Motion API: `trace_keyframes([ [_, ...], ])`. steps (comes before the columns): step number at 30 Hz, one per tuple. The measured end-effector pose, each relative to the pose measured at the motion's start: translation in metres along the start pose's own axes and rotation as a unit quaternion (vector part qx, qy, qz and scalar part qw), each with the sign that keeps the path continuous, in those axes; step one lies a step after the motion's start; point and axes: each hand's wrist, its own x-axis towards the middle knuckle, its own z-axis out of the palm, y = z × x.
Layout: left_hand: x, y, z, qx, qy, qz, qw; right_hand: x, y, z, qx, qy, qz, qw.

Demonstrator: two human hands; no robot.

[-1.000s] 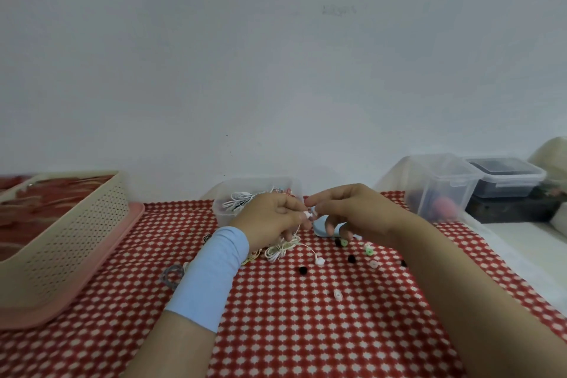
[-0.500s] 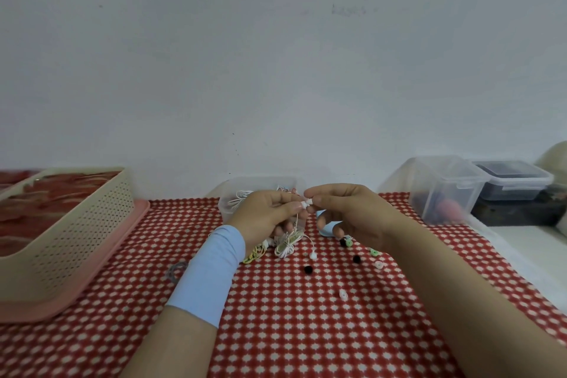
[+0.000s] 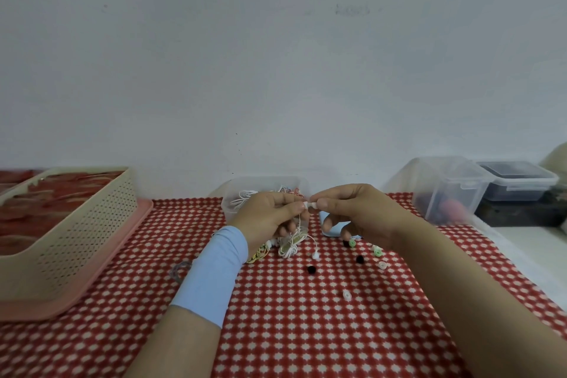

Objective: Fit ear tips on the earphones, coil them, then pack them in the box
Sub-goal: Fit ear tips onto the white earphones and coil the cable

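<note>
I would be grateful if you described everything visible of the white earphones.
The white earphones have a thin, plastic-looking white cable, loosely bunched and hanging under the left hand. One bud is pinched between that hand and the right hand, above the table. The other bud dangles down to the red checked cloth; whether it touches is unclear.

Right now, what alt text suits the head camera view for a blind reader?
The left hand and right hand pinch a small white earbud between their fingers above a red-and-white checked tablecloth. Loose black, green and white ear tips lie scattered below, with a clear plastic box of cables behind.
</note>
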Motion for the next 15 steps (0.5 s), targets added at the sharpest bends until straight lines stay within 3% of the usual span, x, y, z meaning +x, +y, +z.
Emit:
trace_keyframes([
  [15, -0.0034, -0.0001, 0.0054, -0.078, -0.04, -0.019, 0.996, 0.0034, 0.0023, -0.0018, 0.065, -0.036, 0.049, 0.996],
])
